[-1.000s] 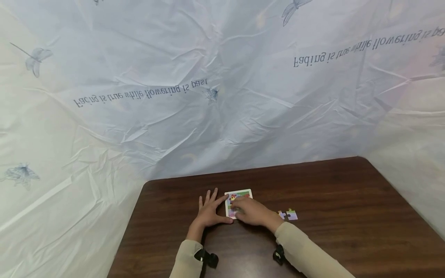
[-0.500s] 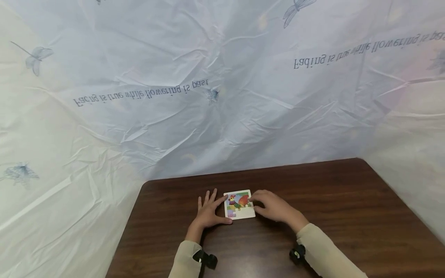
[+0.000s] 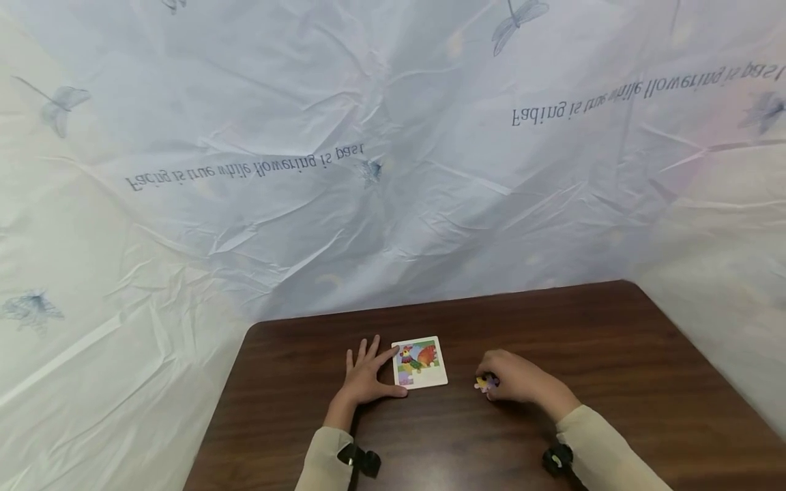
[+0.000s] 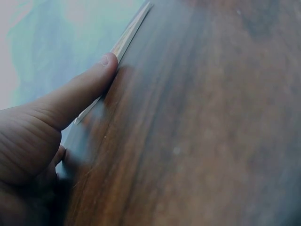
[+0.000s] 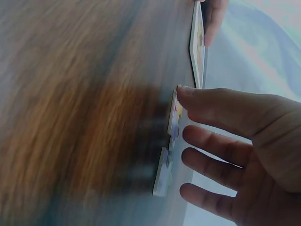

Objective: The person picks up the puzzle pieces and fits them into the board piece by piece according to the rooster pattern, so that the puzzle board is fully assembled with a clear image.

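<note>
In the head view my left hand (image 3: 364, 378) lies spread on the table. Its thumb and forefinger touch the left side of a small square jigsaw puzzle (image 3: 420, 361), white-framed, with a rooster picture; its lower right part is bare white. The left wrist view has the thumb (image 4: 89, 87) against the puzzle's edge. My right hand (image 3: 516, 378) is over a loose puzzle piece (image 3: 486, 384), yellow and purple, thumb and forefinger on either side of it. In the right wrist view the thumb tip is at that piece's end, and a second loose piece (image 5: 163, 172) lies beside it.
A brown wood-grain table (image 3: 430, 436) bears everything. Behind it hangs a pale, creased sheet (image 3: 393, 225) with printed lettering and dragonflies. Both forearms wear black wrist cameras (image 3: 557, 460).
My right hand has left the puzzle and moved right to the loose pieces, uncovering the rooster picture. The left hand has stayed at the puzzle's left side.
</note>
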A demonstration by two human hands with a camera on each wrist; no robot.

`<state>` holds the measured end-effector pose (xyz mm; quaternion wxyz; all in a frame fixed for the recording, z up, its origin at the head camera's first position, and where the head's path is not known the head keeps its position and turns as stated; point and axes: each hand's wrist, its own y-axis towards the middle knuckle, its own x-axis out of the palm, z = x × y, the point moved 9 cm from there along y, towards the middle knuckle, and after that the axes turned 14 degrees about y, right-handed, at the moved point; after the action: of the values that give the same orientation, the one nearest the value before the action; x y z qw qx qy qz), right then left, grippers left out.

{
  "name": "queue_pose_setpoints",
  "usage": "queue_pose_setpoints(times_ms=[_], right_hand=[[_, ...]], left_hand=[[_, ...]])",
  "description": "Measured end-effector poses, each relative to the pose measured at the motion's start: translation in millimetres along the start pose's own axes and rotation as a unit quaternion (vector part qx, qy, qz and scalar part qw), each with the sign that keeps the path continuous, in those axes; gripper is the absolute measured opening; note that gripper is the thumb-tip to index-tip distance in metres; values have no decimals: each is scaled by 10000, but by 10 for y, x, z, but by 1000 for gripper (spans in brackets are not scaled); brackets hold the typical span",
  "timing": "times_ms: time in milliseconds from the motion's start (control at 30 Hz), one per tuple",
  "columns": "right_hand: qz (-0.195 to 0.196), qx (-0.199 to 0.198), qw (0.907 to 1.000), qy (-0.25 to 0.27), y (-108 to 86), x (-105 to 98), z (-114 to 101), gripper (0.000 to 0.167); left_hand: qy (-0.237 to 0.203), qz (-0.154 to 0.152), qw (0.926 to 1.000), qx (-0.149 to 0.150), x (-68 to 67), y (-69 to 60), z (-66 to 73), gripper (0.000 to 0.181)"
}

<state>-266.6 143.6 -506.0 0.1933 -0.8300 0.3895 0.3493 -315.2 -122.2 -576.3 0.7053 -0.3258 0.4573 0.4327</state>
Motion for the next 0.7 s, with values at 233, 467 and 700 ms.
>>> queue_pose_setpoints(times_ms=[233, 467, 700], right_hand=[[10, 46, 10000, -12, -43, 2, 34, 21], [188, 190, 9995, -143, -5, 26, 47, 17], [154, 392, 9991, -111, 33, 82, 88, 23]], left_hand=[[-22, 82, 9999, 87, -2, 3, 9, 101], [-53, 56, 10000, 46, -12, 10, 33, 100], [-29, 53, 10000, -37, -17, -8, 4, 99]])
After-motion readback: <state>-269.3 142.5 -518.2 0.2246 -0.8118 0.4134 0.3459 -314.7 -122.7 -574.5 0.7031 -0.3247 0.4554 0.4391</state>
